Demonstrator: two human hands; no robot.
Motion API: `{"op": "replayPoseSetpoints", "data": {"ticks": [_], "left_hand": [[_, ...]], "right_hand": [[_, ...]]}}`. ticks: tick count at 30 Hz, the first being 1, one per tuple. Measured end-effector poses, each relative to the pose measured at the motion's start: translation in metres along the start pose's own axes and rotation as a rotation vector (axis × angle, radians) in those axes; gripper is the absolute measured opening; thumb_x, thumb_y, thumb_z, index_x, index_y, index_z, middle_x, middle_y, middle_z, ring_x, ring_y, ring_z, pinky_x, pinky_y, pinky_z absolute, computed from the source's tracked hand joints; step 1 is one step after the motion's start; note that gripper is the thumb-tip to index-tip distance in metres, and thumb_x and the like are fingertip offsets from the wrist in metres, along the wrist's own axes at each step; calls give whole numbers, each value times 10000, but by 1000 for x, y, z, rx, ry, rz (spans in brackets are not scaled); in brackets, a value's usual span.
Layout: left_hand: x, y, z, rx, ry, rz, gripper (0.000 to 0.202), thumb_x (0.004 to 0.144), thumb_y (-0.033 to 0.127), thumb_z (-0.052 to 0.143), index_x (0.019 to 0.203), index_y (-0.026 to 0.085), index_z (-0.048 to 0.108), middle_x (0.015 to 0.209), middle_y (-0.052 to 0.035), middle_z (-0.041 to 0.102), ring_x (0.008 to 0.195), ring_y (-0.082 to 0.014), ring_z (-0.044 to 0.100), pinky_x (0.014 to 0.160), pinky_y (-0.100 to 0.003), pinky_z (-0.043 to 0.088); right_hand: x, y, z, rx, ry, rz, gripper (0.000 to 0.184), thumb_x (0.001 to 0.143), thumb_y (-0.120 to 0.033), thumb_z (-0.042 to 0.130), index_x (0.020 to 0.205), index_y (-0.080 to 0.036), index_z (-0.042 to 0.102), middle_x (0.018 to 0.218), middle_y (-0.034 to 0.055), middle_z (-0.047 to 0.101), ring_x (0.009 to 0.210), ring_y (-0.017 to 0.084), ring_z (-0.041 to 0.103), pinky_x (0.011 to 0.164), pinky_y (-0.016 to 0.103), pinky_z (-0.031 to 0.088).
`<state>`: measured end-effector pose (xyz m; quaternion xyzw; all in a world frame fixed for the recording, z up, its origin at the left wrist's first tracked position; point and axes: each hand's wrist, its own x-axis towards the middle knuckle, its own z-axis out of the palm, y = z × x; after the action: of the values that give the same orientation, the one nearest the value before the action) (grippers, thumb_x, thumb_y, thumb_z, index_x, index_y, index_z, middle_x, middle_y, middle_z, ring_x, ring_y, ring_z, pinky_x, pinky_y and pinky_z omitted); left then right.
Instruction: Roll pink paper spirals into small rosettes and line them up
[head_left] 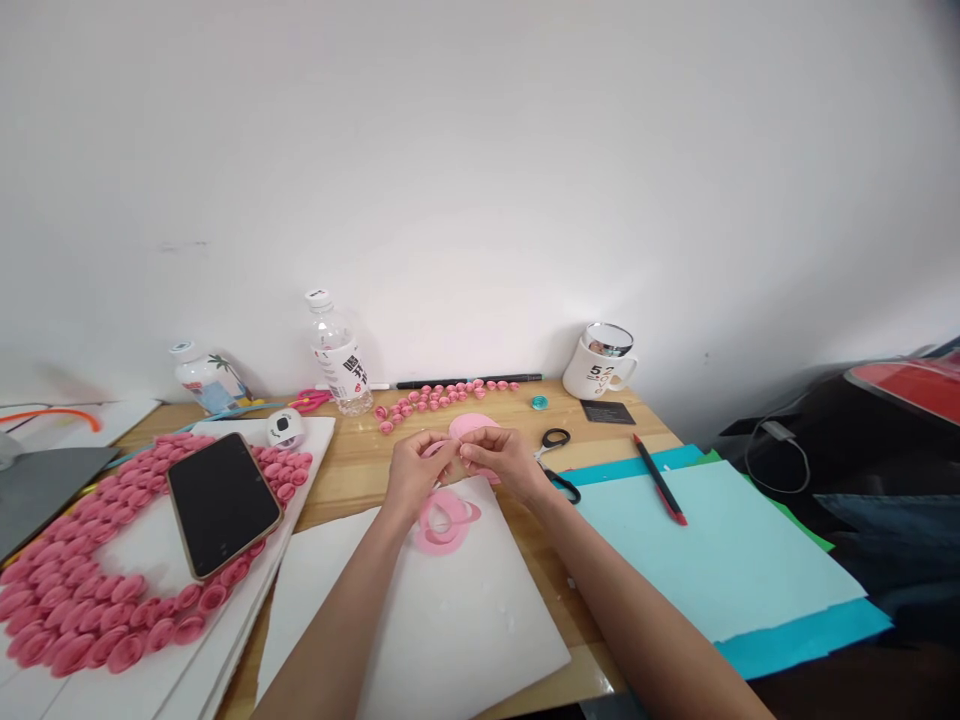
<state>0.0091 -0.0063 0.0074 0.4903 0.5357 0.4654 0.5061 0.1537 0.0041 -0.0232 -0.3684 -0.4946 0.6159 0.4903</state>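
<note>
paper spiral (446, 522) hangs thin and curled over our white sheet (450, 620) near its far edge; our left hand (415, 470) and right hand (501, 460) both pinch its end, scissors (556, 462) just beside.

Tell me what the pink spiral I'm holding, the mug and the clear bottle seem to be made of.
Spiral: likely thin paper, matte pink; it droops in flat cut curls from left hand and right hand. Mug: probably glazed ceramic, glossy white; its mirror-like lid may be metal. Bottle: probably clear plastic, by its see-through wall and white cap.
</note>
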Motion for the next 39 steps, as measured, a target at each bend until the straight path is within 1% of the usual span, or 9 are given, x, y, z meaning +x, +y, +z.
{"op": "replayPoseSetpoints", "data": {"ticks": [6, 12, 20, 26, 31, 35, 39], "left_hand": [[0, -1, 0, -1, -2, 1, 218, 599, 345, 662, 625, 142, 586, 423, 42, 501, 354, -58, 404, 334, -164, 271], [-1, 2, 0, -12, 9, -3, 204, 597, 330, 655, 646, 137, 609, 434, 33, 520, 364, -64, 422, 334, -165, 280], [-1, 3, -1, -15, 14, -18, 184, 607, 314, 656, 632, 140, 603, 437, 30, 537, 367, -68, 431, 357, -172, 308], [-2, 4, 0, -20, 18, -19, 172, 609, 308, 648, 626, 143, 599, 438, 30, 539, 370, -73, 438, 351, -173, 305], [-3, 6, 0, -20, 13, -20, 194, 604, 326, 658, 632, 145, 597, 435, 31, 533, 373, -72, 442, 340, -167, 292], [-4, 7, 0, -31, 16, -24, 204, 595, 326, 662, 632, 137, 596, 431, 31, 524, 366, -66, 427, 327, -162, 277], [-4, 7, 0, -46, 10, -27, 226, 598, 345, 661, 649, 134, 598, 434, 29, 523, 369, -65, 428, 328, -161, 281]], "right_hand": [[1, 2, 1, -11, -2, 11, 273, 574, -366, 746, 720, -152, 659, 555, -11, 573, 502, 88, 461, 513, 252, 383], [-1, -2, 3, -10, 26, 3, 284, 611, -405, 712, 709, -145, 655, 589, 3, 584, 518, 90, 465, 519, 253, 381], [0, -3, 1, 19, -34, 2, 284, 638, -417, 687, 689, -139, 653, 629, 12, 589, 555, 94, 478, 546, 255, 384], [0, -3, 0, 11, -35, 9, 287, 643, -418, 684, 719, -142, 667, 645, 19, 597, 564, 97, 484, 543, 249, 389], [0, -2, 0, 22, -10, 5, 279, 629, -404, 699, 709, -140, 664, 616, 18, 590, 555, 99, 479, 535, 253, 396], [0, -1, 0, 42, 7, -7, 274, 598, -380, 725, 742, -151, 677, 598, 7, 598, 545, 100, 487, 549, 266, 413], [1, 2, -2, 41, 50, -18, 257, 560, -335, 754, 753, -175, 697, 642, 15, 639, 648, 138, 561, 621, 287, 442]]}}
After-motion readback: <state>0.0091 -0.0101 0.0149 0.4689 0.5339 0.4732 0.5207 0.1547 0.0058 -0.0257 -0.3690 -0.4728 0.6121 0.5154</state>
